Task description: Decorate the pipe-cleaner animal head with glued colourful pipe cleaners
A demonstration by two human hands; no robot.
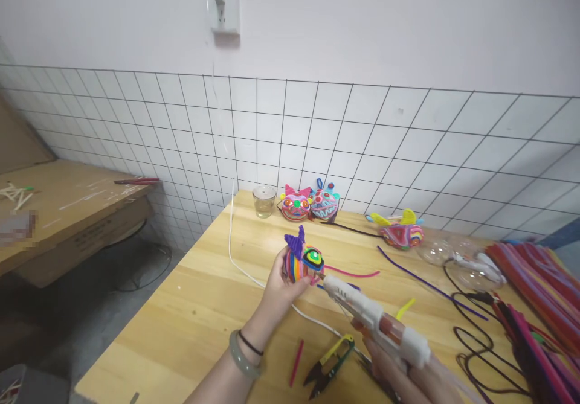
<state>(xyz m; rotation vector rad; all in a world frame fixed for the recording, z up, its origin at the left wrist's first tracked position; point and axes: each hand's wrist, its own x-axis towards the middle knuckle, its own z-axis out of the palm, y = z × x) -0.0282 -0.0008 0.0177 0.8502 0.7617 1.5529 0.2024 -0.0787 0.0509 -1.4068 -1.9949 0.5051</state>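
Above the wooden table, my left hand (pixel 284 286) is closed around a small ornament (pixel 296 266) wound with rainbow-coloured pipe cleaners. It has purple ear-like points on top and a round black, yellow and green eye shape. My right hand (pixel 385 362) grips a white hot glue gun (pixel 378 316), whose tip meets or nearly touches the ornament's lower right side. Between my wrists lie thread snips (pixel 328 365) with yellow and green handles. A short pink pipe cleaner piece (pixel 296 363) rests left of them, and a yellow piece (pixel 405 308) shows beyond the glue gun.
Finished-looking ornaments (pixel 296 205) and a glass cup (pixel 263 202) stand at the table's back edge. Another winged ornament (pixel 401 232), clear plastic balls (pixel 475 268), a dark cord (pixel 475 343) and pipe cleaner bundles (pixel 544 283) lie right. A white cable (pixel 231 235) crosses the wooden table (pixel 181 313).
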